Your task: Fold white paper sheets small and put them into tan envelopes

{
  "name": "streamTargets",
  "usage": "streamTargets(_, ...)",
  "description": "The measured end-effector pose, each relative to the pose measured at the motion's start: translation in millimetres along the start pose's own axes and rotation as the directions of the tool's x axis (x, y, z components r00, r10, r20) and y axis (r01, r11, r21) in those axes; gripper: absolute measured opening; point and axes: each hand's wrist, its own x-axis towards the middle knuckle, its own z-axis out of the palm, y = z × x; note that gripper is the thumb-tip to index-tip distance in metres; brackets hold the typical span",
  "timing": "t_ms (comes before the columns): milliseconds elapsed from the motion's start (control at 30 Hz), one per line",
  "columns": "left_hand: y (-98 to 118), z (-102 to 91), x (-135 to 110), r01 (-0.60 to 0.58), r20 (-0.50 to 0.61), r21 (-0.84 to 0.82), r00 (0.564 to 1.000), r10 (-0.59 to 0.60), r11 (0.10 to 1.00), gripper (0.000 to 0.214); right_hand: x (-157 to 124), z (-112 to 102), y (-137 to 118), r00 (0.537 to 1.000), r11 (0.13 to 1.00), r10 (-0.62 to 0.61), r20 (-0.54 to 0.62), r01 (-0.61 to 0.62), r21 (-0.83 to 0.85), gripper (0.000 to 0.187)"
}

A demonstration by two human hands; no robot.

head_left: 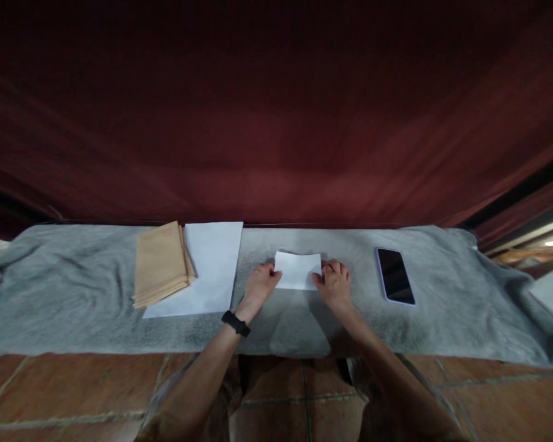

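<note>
A small white rectangle of paper (pixel 297 271), which looks folded, is held just over the grey cloth between my two hands. My left hand (pixel 260 282) pinches its left edge, thumb on top and fingers curled behind. At the right edge, my right hand (pixel 335 282) grips it the same way, thumb on the near face. The paper's top edge bows slightly. A black band (pixel 235 323) circles my left wrist.
Left of my hands, a stack of brown envelopes (pixel 161 264) partly covers large white paper sheets (pixel 214 264). A phone (pixel 396 276) with a purple edge lies to the right. Grey cloth (pixel 461 294) covers the narrow surface. Dark red fabric (pixel 276 135) rises behind; tiled floor (pixel 74 387) shows below.
</note>
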Motion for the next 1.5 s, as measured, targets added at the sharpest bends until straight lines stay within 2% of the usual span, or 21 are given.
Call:
streamTargets(100,5,-1.7,-2,0.028,0.014,0.072,0.999,-0.029,0.997,0.02,-1,2,1,1.0,1.0,-0.01,-0.02,0.01,0.007,0.019)
streamTargets(300,9,-2.4,-8,0.011,-0.002,0.117,1.0,-0.011,0.993,0.025,-2,10,5,0.995,0.998,-0.02,-0.097,0.025,0.05,0.02)
streamTargets(400,9,-0.9,-8,0.019,-0.005,0.14,1.0,-0.018,0.99,0.027,-2,14,8,0.99,0.997,-0.018,-0.139,0.028,0.07,0.03)
streamTargets(500,11,-0.7,-9,0.039,-0.014,0.174,0.999,-0.038,0.984,0.027,-3,15,8,0.982,0.996,-0.053,-0.18,0.065,0.06,0.046)
streamTargets(600,13,-2.4,-12,0.04,-0.018,0.191,0.999,-0.037,0.981,0.029,-4,14,3,0.976,0.984,-0.166,-0.145,0.172,0.036,0.053)
streamTargets(733,14,-3.7,-14,0.03,-0.023,0.211,0.999,-0.026,0.977,0.03,-8,15,-9,0.959,0.958,-0.282,-0.036,0.283,0.044,0.05)
streamTargets(833,13,-2.4,-13,0.023,-0.025,0.21,1.0,-0.018,0.977,0.029,-15,19,-18,0.956,0.955,-0.292,-0.013,0.293,0.046,0.05)
streamTargets(1000,9,0.3,-9,0.04,-0.021,0.193,0.999,-0.037,0.98,0.028,-24,27,-24,0.959,0.96,-0.279,-0.044,0.28,0.015,0.054)
streamTargets(1167,7,3.0,-13,0.043,-0.091,0.203,0.996,-0.025,0.978,0.032,-26,29,-25,0.963,0.964,-0.265,-0.059,0.265,0.005,0.056)
streamTargets(1233,8,7.6,-17,0.0,-0.178,0.227,0.983,0.042,0.974,0.033,-26,30,-25,0.964,0.965,-0.26,-0.059,0.261,0.008,0.057)
streamTargets(1333,12,22.7,-23,-0.21,-0.263,0.279,0.922,0.284,0.937,0.037,-26,31,-25,0.966,0.967,-0.255,-0.047,0.256,-0.001,0.057)
streamTargets(1433,15,44.9,-24,-0.432,-0.202,0.307,0.841,0.501,0.848,0.048,-27,31,-25,0.964,0.964,-0.264,-0.029,0.264,-0.026,0.056)
streamTargets(1500,15,58.3,-23,-0.454,-0.164,0.32,0.838,0.52,0.832,0.053,-28,31,-24,0.962,0.961,-0.274,-0.021,0.273,-0.039,0.056)
